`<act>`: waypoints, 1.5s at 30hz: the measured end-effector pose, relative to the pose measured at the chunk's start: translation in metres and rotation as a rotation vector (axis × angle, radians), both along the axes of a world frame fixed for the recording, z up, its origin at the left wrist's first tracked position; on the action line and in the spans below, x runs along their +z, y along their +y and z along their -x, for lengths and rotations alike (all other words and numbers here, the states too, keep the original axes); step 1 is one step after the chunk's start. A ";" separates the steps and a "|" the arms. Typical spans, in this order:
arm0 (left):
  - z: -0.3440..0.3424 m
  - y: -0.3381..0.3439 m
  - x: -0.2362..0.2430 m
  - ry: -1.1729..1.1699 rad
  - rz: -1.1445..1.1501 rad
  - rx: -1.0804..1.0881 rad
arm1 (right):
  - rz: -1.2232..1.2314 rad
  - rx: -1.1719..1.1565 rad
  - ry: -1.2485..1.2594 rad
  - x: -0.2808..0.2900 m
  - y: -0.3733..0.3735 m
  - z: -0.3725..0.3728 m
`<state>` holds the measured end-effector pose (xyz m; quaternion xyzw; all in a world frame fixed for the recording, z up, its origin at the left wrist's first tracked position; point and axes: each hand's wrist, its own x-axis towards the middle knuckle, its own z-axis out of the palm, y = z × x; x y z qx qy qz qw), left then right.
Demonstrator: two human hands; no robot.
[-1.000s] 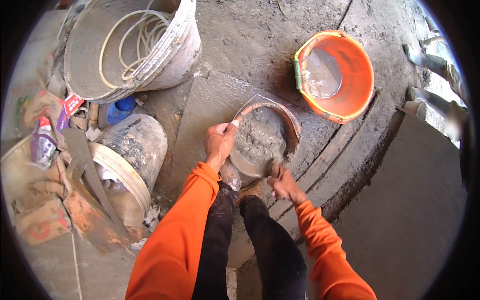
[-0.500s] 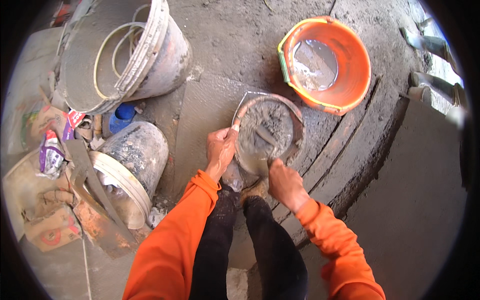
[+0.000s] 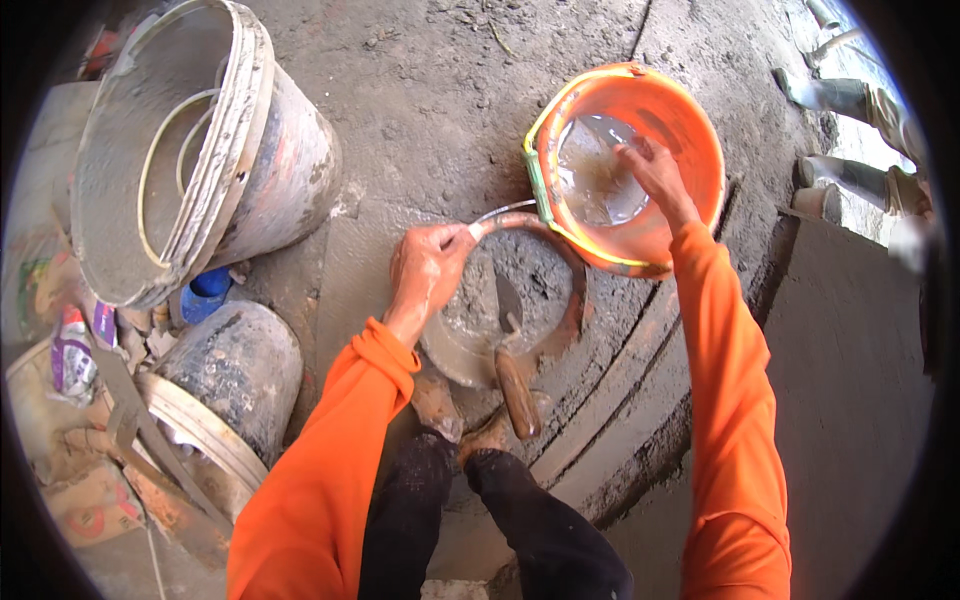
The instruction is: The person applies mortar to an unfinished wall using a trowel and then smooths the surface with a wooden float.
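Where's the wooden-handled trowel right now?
In the head view, just right of centre: the trowel rests in the mortar bucket, its handle jutting over the near rim, right of the left hand.

Rough, clumpy grey ground (image 3: 420, 110), a smoother grey surface (image 3: 840, 400) at right, bright light (image 3: 865, 137) at upper right.

Glossy plastic bucket (image 3: 695, 125), wooden handle (image 3: 517, 395), rough mortar (image 3: 545, 265)
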<state>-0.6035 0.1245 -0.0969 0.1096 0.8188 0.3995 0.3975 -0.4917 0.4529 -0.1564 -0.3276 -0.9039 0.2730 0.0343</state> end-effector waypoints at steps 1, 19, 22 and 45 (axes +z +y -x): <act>0.000 0.000 0.003 -0.009 -0.012 0.025 | -0.223 0.087 -0.003 -0.023 0.006 0.002; 0.007 -0.009 0.004 -0.170 0.124 0.041 | 0.964 0.119 0.133 0.189 -0.143 -0.030; 0.007 -0.006 0.009 -0.153 0.107 0.050 | 0.780 0.224 0.027 0.175 -0.167 -0.026; 0.014 -0.016 0.000 -0.192 0.142 0.040 | 1.039 -0.543 0.018 0.157 -0.161 -0.023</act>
